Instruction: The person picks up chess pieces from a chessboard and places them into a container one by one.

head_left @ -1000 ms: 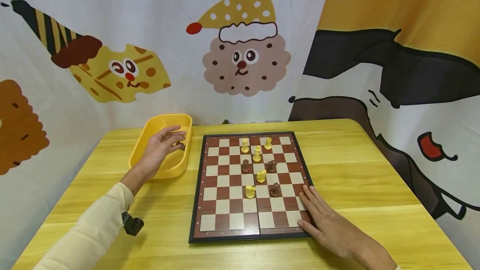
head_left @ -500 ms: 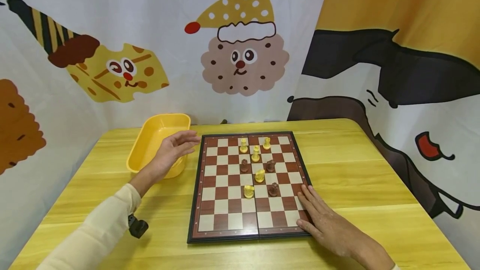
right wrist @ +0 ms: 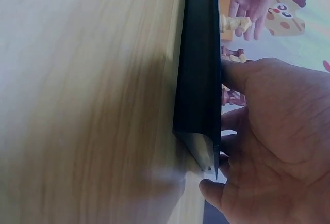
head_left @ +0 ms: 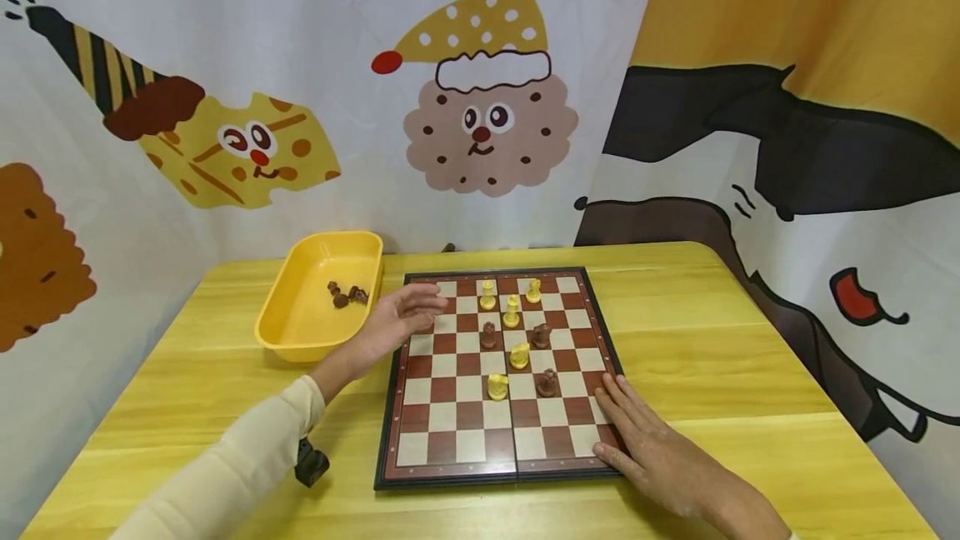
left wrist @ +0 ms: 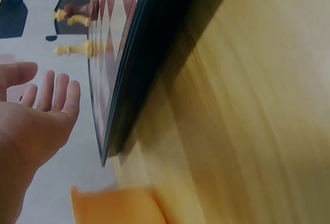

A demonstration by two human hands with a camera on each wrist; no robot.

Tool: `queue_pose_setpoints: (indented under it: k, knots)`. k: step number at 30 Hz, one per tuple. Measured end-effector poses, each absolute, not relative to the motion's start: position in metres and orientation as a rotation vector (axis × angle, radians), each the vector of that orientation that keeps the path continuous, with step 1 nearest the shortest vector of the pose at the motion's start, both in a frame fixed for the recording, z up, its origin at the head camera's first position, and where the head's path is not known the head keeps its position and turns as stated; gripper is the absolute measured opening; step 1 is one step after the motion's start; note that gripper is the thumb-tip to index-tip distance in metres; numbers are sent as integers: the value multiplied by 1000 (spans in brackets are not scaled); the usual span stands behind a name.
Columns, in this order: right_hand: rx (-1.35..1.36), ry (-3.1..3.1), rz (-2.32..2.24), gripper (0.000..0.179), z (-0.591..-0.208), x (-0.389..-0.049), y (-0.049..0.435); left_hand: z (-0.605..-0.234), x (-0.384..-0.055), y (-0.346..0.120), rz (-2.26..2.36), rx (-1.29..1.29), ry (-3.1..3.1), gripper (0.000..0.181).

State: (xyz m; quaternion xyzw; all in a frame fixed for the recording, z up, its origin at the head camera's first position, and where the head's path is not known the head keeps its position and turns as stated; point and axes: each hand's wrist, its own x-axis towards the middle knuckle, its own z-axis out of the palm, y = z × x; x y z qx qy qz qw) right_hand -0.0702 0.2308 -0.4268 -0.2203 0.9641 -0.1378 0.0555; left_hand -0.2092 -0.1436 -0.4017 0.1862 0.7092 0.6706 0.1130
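My left hand hovers over the far left corner of a folding chessboard, fingers loosely extended. Its palm holds nothing in the left wrist view, where the hand is beside the board's edge. My right hand rests flat with its fingertips on the board's right border. Several cream chess pieces stand on the squares, among them a knight and a rook. Between them are three brown pieces: one near the middle, a knight, and one nearer me.
A yellow plastic tray stands left of the board, with several brown chess pieces lying in it. Everything sits on a wood-grain table. A cartoon-printed curtain hangs just behind the table's far edge.
My left hand has moved right, from above the tray to over the board's far left corner, uncovering brown pieces in the tray. The right hand and the pieces on the board have stayed put.
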Motion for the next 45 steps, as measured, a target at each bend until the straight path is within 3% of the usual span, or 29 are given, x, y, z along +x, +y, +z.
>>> queue_pose_setpoints:
  k: [10, 23, 45]
  knots:
    - [-676, 2945, -429, 65, -428, -70, 232, -395, -204, -113, 1812, 600, 2164, 34]
    - [-653, 2945, -434, 66, -429, -70, 233, -421, -211, -92, 1821, 625, 2099, 35]
    - [-642, 2931, -530, 67, -432, -71, 233, -430, -210, -69, 1787, 506, 2204, 26]
